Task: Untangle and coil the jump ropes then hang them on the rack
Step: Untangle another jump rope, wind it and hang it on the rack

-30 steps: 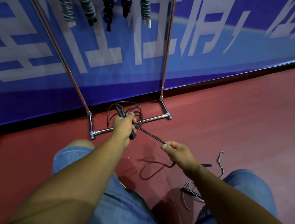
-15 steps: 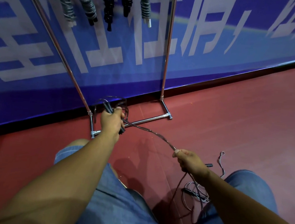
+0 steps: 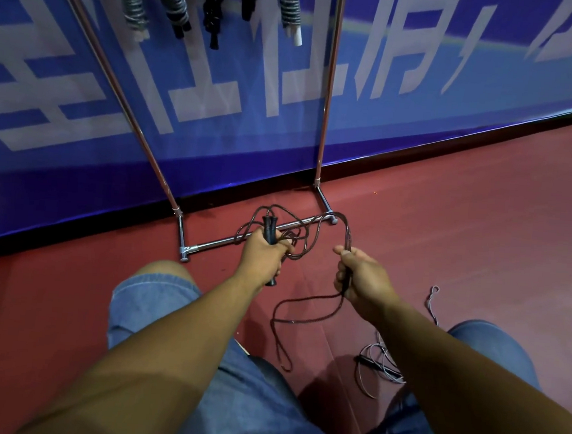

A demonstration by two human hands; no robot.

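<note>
My left hand [image 3: 264,253] grips the black handles and several loops of a dark jump rope [image 3: 287,229] in front of the rack's base. My right hand [image 3: 362,279] pinches the same rope a little to the right; the cord arches up between the hands, and a slack loop [image 3: 280,333] hangs from the right hand to the floor. The metal rack [image 3: 325,117] stands against the blue banner. Several coiled ropes [image 3: 171,0] hang from its top. A second, pale rope [image 3: 380,364] with a black handle lies loose on the floor by my right knee.
A blue banner wall [image 3: 424,90] with white lettering runs behind the rack. The floor [image 3: 465,231] is red, open to the right. My knees in denim shorts [image 3: 155,295] are low in the frame, either side of the hanging loop.
My right hand has moved up and towards the left hand, bringing a new length of rope forward. The taut cord between the hands now arches slack. The left hand shifted right.
</note>
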